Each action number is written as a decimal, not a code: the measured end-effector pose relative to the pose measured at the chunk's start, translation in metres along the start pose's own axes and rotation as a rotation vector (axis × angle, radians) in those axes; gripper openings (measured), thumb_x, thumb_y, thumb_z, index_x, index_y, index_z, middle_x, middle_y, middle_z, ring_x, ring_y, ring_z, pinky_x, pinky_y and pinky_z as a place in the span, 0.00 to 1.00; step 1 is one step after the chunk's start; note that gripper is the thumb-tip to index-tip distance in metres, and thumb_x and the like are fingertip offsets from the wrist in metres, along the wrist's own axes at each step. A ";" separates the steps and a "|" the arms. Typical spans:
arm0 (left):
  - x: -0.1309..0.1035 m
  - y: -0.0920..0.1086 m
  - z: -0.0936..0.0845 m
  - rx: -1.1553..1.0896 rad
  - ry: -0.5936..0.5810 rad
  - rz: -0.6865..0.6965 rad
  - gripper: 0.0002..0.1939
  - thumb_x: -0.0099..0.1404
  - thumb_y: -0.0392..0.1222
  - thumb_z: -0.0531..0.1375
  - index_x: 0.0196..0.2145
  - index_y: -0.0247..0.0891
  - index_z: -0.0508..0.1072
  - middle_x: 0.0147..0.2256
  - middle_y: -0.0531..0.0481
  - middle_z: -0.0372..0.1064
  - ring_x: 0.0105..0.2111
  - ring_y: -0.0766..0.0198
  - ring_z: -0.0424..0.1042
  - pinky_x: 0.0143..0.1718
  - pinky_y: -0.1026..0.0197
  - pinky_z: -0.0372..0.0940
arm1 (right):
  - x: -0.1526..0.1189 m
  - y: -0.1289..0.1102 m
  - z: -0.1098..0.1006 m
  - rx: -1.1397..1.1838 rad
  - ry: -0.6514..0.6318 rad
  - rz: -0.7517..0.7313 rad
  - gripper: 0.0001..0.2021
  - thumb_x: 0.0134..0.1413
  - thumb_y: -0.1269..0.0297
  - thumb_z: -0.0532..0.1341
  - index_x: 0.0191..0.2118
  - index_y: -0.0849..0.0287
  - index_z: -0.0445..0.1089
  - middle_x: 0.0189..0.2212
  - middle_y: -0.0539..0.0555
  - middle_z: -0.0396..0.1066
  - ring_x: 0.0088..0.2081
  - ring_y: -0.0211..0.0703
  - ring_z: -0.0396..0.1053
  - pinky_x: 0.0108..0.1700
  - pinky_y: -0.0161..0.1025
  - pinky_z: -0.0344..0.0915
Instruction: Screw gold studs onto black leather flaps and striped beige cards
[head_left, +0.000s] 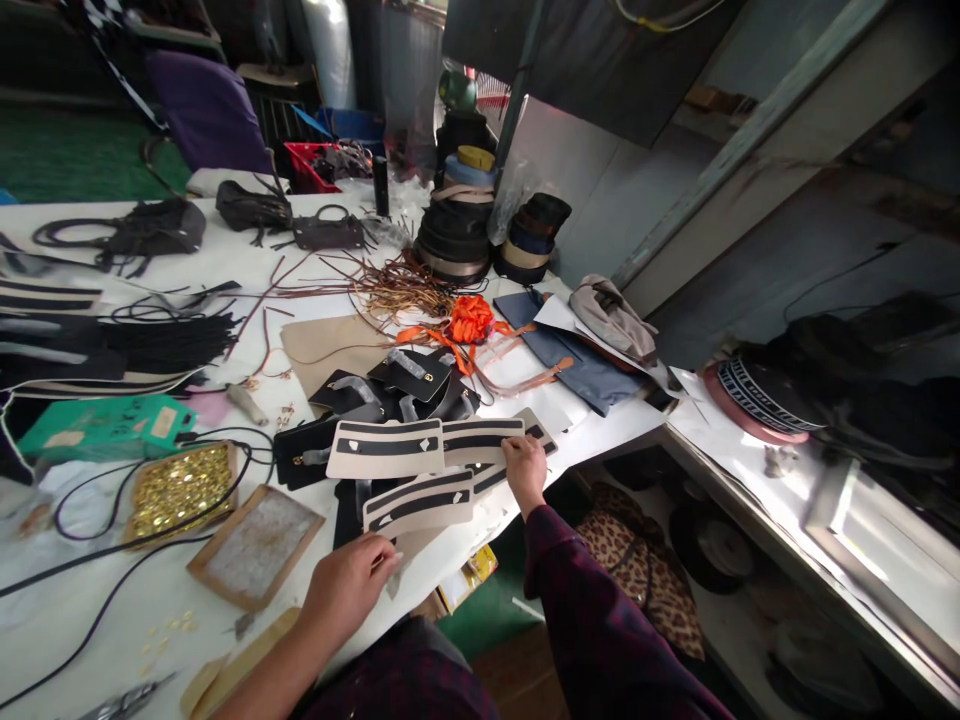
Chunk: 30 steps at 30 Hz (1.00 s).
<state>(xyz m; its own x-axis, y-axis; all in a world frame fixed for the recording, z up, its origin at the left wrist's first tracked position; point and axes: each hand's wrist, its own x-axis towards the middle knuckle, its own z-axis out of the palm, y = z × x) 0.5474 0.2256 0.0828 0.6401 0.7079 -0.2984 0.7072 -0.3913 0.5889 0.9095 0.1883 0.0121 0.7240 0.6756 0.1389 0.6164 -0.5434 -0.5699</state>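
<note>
The right hand (526, 466) pinches a striped panel (480, 427). The left hand (354, 582) curls nearby; I can't tell its fingers' grip.

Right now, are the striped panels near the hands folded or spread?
Spread: the striped panels overlap, no fold visible, black stripes facing up.

Place: a workshop, by the look of it one for bags
Worktable (45, 635): white, strewn with loose brown cords (409, 285), striped panels (386, 449) and black pieces (409, 385) with metal fittings (428, 377)
Handbags (169, 228): dark ones at the far side
Rolls (454, 240): strap material, stacked
Box (237, 470): gold-coloured bits (180, 490)
</note>
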 end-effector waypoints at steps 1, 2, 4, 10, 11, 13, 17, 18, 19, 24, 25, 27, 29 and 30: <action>0.001 0.000 -0.001 -0.002 -0.002 -0.004 0.09 0.70 0.41 0.57 0.34 0.44 0.76 0.36 0.56 0.78 0.36 0.63 0.78 0.37 0.64 0.59 | 0.001 0.001 0.000 -0.008 -0.014 -0.010 0.13 0.62 0.58 0.58 0.34 0.56 0.79 0.39 0.58 0.75 0.48 0.52 0.68 0.54 0.45 0.63; 0.003 -0.001 -0.001 -0.004 -0.004 -0.007 0.09 0.70 0.41 0.57 0.34 0.44 0.76 0.36 0.56 0.78 0.36 0.63 0.78 0.37 0.64 0.59 | 0.003 0.003 -0.001 -0.017 -0.026 -0.019 0.13 0.62 0.58 0.58 0.34 0.56 0.78 0.38 0.58 0.75 0.47 0.51 0.69 0.53 0.44 0.63; 0.005 -0.003 -0.002 -0.010 -0.004 -0.012 0.09 0.70 0.41 0.57 0.33 0.44 0.76 0.36 0.55 0.78 0.36 0.63 0.78 0.37 0.64 0.59 | 0.004 0.005 -0.003 -0.034 -0.044 -0.031 0.12 0.62 0.59 0.58 0.35 0.56 0.78 0.38 0.57 0.75 0.45 0.50 0.70 0.51 0.42 0.64; 0.008 -0.004 -0.003 -0.035 -0.012 0.001 0.08 0.70 0.41 0.57 0.34 0.44 0.76 0.37 0.55 0.78 0.38 0.62 0.77 0.38 0.63 0.60 | 0.003 0.007 -0.003 -0.095 -0.052 -0.023 0.11 0.63 0.59 0.59 0.36 0.55 0.78 0.41 0.56 0.74 0.46 0.48 0.71 0.47 0.39 0.65; 0.008 -0.004 -0.003 -0.036 -0.016 0.003 0.08 0.70 0.41 0.57 0.34 0.44 0.76 0.37 0.55 0.78 0.38 0.63 0.77 0.38 0.63 0.60 | 0.003 0.006 -0.002 -0.105 -0.047 -0.015 0.11 0.62 0.59 0.59 0.36 0.56 0.78 0.41 0.56 0.74 0.45 0.47 0.71 0.47 0.39 0.64; 0.008 -0.003 -0.005 -0.035 -0.019 0.002 0.08 0.70 0.41 0.57 0.34 0.44 0.76 0.36 0.55 0.78 0.38 0.63 0.77 0.38 0.63 0.60 | 0.003 0.005 -0.001 -0.123 -0.037 0.002 0.11 0.62 0.60 0.59 0.35 0.56 0.77 0.41 0.56 0.74 0.43 0.46 0.71 0.45 0.39 0.64; 0.006 -0.002 -0.008 -0.041 -0.004 0.002 0.08 0.69 0.41 0.57 0.34 0.45 0.76 0.36 0.55 0.79 0.37 0.63 0.78 0.38 0.64 0.60 | 0.004 0.003 0.001 -0.148 -0.023 0.033 0.09 0.60 0.60 0.60 0.33 0.57 0.76 0.39 0.56 0.73 0.40 0.45 0.70 0.42 0.39 0.62; 0.006 -0.002 -0.008 -0.043 0.002 0.003 0.08 0.69 0.41 0.57 0.34 0.45 0.76 0.36 0.55 0.79 0.37 0.62 0.78 0.38 0.64 0.60 | 0.004 0.003 0.001 -0.152 -0.019 0.040 0.09 0.59 0.60 0.60 0.33 0.57 0.75 0.39 0.56 0.73 0.40 0.45 0.70 0.42 0.39 0.62; 0.005 -0.003 -0.009 -0.046 0.008 0.003 0.08 0.69 0.41 0.57 0.34 0.45 0.75 0.36 0.55 0.79 0.37 0.62 0.78 0.37 0.63 0.61 | 0.004 0.002 0.000 -0.154 -0.014 0.047 0.09 0.59 0.60 0.60 0.33 0.57 0.75 0.39 0.55 0.73 0.40 0.46 0.70 0.41 0.39 0.62; 0.002 -0.002 -0.010 -0.073 0.037 0.004 0.08 0.68 0.42 0.58 0.33 0.46 0.76 0.36 0.55 0.79 0.36 0.62 0.78 0.36 0.64 0.62 | 0.004 0.001 0.000 -0.141 0.024 0.122 0.10 0.58 0.56 0.61 0.41 0.56 0.70 0.37 0.54 0.73 0.35 0.46 0.69 0.37 0.39 0.59; 0.001 -0.001 -0.010 -0.079 0.040 0.005 0.08 0.68 0.42 0.58 0.33 0.46 0.76 0.36 0.55 0.79 0.36 0.62 0.78 0.36 0.64 0.62 | 0.004 0.001 -0.001 -0.133 0.029 0.142 0.12 0.58 0.56 0.61 0.44 0.56 0.69 0.36 0.53 0.73 0.34 0.46 0.69 0.36 0.39 0.59; 0.000 0.000 -0.010 -0.086 0.042 0.003 0.08 0.68 0.42 0.58 0.33 0.46 0.76 0.35 0.55 0.79 0.36 0.62 0.78 0.36 0.64 0.62 | 0.004 0.001 -0.002 -0.111 0.035 0.180 0.16 0.57 0.54 0.61 0.48 0.55 0.68 0.35 0.52 0.73 0.32 0.46 0.69 0.34 0.38 0.58; -0.001 0.002 -0.010 -0.101 0.043 0.000 0.08 0.68 0.42 0.58 0.32 0.46 0.76 0.35 0.55 0.78 0.35 0.62 0.78 0.37 0.64 0.63 | 0.005 0.000 -0.004 -0.081 0.041 0.206 0.22 0.55 0.54 0.62 0.54 0.55 0.66 0.33 0.51 0.73 0.31 0.47 0.70 0.32 0.38 0.58; -0.001 0.002 -0.010 -0.118 0.040 -0.003 0.08 0.68 0.42 0.58 0.32 0.46 0.76 0.35 0.55 0.78 0.35 0.62 0.78 0.37 0.64 0.63 | 0.006 -0.001 -0.005 -0.057 0.042 0.219 0.26 0.54 0.54 0.63 0.58 0.56 0.64 0.32 0.50 0.73 0.31 0.47 0.71 0.32 0.38 0.59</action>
<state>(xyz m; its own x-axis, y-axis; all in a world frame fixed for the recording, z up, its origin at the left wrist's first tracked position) 0.5452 0.2295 0.0921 0.6236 0.7331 -0.2713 0.6673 -0.3184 0.6733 0.9149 0.1898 0.0175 0.8543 0.5173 0.0512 0.4583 -0.7031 -0.5436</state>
